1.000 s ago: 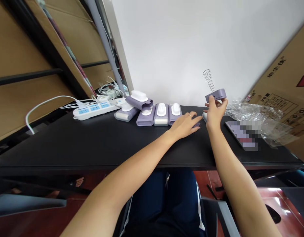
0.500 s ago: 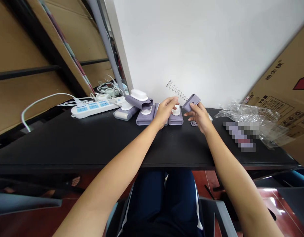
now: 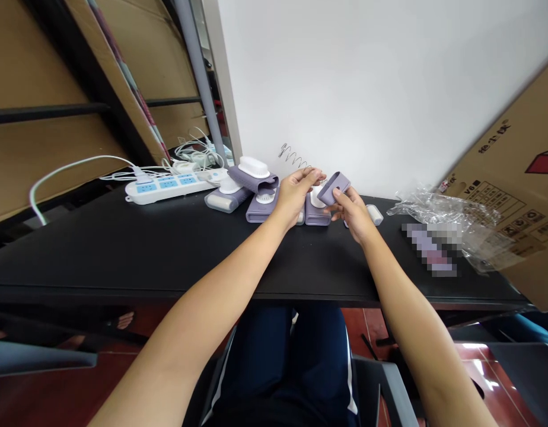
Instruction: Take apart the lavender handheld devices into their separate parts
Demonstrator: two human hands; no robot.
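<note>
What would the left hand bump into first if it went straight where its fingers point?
Probably the purple sleeve in the right hand, just ahead of the left hand. The thin spring runs close by those fingers too; depth is unclear in this one view.

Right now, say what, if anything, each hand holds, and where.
The right hand holds the hollow purple plastic shell by its near wall. The left hand overlaps the thin coiled metal spring; whether it grips is unclear.
</note>
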